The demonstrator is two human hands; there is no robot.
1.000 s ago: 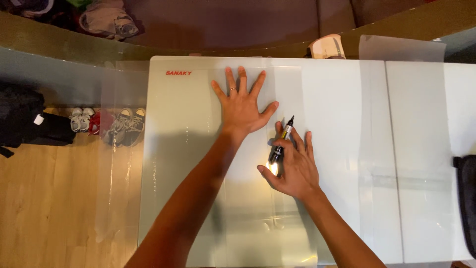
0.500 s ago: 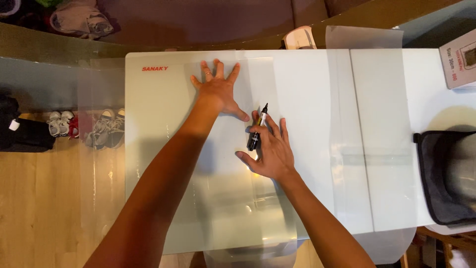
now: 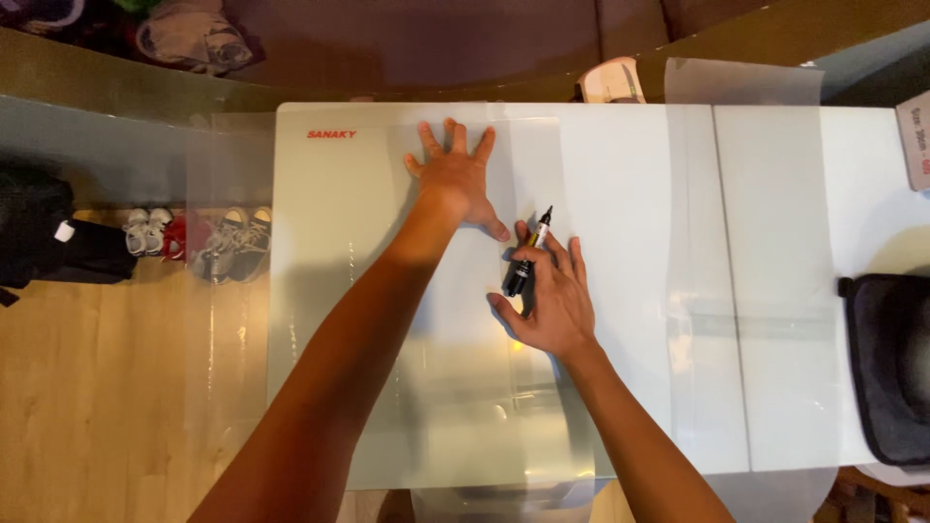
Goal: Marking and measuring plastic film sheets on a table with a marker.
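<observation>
Seen from above, a black marker pen (image 3: 525, 260) with a yellowish band lies tilted under the fingers of the person's right hand (image 3: 544, 300), its tip pointing to the far right; the hand lies mostly flat, fingers spread, with the pen held loosely against the surface rather than gripped in a fist. Beneath both lies a clear plastic sheet (image 3: 465, 407), which covers the middle of a white glossy top (image 3: 329, 291) and reaches its near edge. Just to the far left of the pen, the left hand (image 3: 455, 179) presses flat on the same sheet, palm down, fingers fanned wide, holding nothing. A second clear sheet (image 3: 741, 174) lies to the right, reaching past the far edge of the white top. At the right edge sits a black bag (image 3: 889, 363), and a white box (image 3: 915, 136) shows at the far right corner. Beyond the far edge, a pale sandal (image 3: 610, 82) rests on a dark floor. To the left, on wooden flooring, pairs of shoes (image 3: 199, 242) stand in a row beside another dark bag (image 3: 48, 237).
</observation>
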